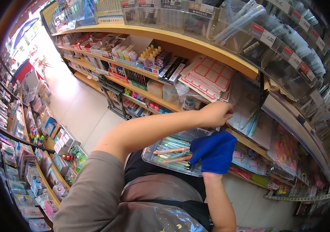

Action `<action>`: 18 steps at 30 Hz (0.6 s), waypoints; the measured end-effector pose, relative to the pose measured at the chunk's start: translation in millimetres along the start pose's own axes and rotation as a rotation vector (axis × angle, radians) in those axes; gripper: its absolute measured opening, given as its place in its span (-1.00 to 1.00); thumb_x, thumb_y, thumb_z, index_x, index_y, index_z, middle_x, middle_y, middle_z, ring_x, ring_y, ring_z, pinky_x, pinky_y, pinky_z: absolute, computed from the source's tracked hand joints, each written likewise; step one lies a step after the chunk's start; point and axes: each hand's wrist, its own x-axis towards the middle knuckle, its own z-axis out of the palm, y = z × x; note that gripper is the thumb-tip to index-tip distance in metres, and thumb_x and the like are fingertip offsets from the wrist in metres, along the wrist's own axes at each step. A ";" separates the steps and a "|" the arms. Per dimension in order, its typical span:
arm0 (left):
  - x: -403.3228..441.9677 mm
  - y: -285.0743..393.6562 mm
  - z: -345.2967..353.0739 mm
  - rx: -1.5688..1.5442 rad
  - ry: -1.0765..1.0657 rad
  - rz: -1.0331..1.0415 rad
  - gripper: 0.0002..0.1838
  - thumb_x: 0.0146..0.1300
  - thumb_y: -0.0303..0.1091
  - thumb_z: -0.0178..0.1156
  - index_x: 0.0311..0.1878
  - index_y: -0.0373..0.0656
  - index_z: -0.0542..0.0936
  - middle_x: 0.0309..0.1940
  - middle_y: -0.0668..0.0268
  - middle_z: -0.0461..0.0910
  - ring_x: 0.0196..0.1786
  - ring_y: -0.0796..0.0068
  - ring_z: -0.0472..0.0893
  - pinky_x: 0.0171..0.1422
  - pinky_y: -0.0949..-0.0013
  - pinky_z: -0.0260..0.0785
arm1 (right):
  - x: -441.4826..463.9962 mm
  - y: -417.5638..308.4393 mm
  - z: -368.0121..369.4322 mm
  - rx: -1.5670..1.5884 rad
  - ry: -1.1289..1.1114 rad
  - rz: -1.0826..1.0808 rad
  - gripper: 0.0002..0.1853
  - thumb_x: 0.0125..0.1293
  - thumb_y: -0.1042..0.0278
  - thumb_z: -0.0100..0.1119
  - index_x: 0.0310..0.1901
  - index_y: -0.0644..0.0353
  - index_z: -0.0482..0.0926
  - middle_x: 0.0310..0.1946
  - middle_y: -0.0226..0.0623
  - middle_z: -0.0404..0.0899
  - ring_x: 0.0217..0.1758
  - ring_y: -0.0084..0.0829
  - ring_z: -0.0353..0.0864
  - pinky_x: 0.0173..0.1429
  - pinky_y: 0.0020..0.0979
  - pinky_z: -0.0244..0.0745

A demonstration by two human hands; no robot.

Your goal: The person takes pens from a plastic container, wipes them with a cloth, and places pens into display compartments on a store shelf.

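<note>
Blue floppy cloth (218,151) covers R hand (211,176), L hand (214,114) curls by shelf (242,138), can't tell either grip, & clear plastic pen box (172,168) sits by tummy (151,185), prob for easy reach.

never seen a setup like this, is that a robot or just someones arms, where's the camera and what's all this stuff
No robot here: these are a person's own arms. There is just one picture, taken by a camera worn on the head and looking forward and down, so the body shows at the bottom.

The left hand is at the shelf edge, fingers curled; whether it holds anything I can't tell. The right hand is hidden by a blue cloth, beside a clear box of pens in front of the body.

On the shelf near the left hand lie red-printed sheets and a few pens in clear wrapping.
</note>
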 end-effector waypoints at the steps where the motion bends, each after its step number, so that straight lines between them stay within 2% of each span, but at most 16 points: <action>1: -20.1 4.3 -9.9 0.025 0.045 0.018 -0.79 0.13 -0.32 0.07 -0.23 -0.25 0.48 -0.36 0.04 0.54 -0.27 0.00 0.52 -0.22 0.14 0.36 | 0.4 -0.2 1.2 0.029 0.071 0.003 -0.71 0.36 0.11 -0.26 -0.18 0.12 0.37 -0.37 -0.27 0.46 -0.29 -0.38 0.46 -0.16 -0.41 0.39; 3: -61.2 7.6 -28.5 0.167 -0.019 0.044 -0.80 0.14 -0.30 0.07 -0.26 -0.23 0.46 -0.39 0.06 0.54 -0.27 0.02 0.52 -0.22 0.12 0.36 | -0.6 -1.7 5.4 0.082 0.217 0.011 -0.69 0.36 0.07 -0.25 -0.15 0.11 0.38 -0.34 -0.31 0.47 -0.27 -0.41 0.47 -0.11 -0.41 0.39; 6: -117.7 -6.8 -37.5 0.397 -0.419 -0.181 -0.78 0.09 -0.27 0.13 -0.27 -0.22 0.49 -0.40 0.08 0.55 -0.28 0.04 0.55 -0.24 0.12 0.38 | 3.7 3.4 -11.9 0.064 -0.077 0.035 -0.66 0.37 0.05 -0.23 -0.04 0.10 0.39 -0.23 -0.37 0.49 -0.17 -0.44 0.47 0.00 -0.43 0.36; 9: -148.2 -14.2 -28.9 0.589 -0.874 -0.336 -0.76 0.02 -0.29 0.18 -0.25 -0.20 0.56 -0.37 0.11 0.59 -0.24 0.10 0.59 -0.23 0.19 0.42 | 0.3 18.1 -10.4 -0.075 0.275 -0.018 -0.63 0.37 0.07 -0.22 0.06 0.10 0.36 -0.12 -0.40 0.47 -0.07 -0.44 0.45 0.06 -0.42 0.34; 12: -155.7 -12.8 -17.5 0.667 -1.045 -0.285 -0.79 0.01 -0.34 0.16 -0.26 -0.17 0.59 -0.34 0.13 0.60 -0.21 0.13 0.59 -0.21 0.22 0.43 | -1.4 25.4 -14.1 -0.065 0.302 0.011 -0.59 0.37 0.07 -0.22 0.13 0.11 0.31 -0.04 -0.40 0.45 -0.01 -0.44 0.44 0.12 -0.40 0.32; 15: -152.6 -14.1 -19.3 0.668 -0.983 -0.296 -0.73 -0.09 -0.44 0.17 -0.23 -0.16 0.60 -0.33 0.13 0.60 -0.22 0.18 0.60 -0.23 0.23 0.43 | -2.0 25.6 -17.2 -0.059 0.163 0.015 -0.59 0.37 0.08 -0.22 0.13 0.12 0.31 -0.04 -0.39 0.44 -0.02 -0.43 0.44 0.12 -0.39 0.32; 18: -147.2 1.6 -37.3 0.585 -0.834 -0.367 -0.78 0.05 -0.39 0.09 -0.21 -0.19 0.55 -0.36 0.12 0.59 -0.23 0.11 0.59 -0.22 0.18 0.41 | 1.3 31.2 -26.1 -0.121 0.335 -0.010 -0.60 0.37 0.09 -0.21 0.14 0.12 0.31 -0.03 -0.38 0.43 0.00 -0.42 0.43 0.15 -0.38 0.30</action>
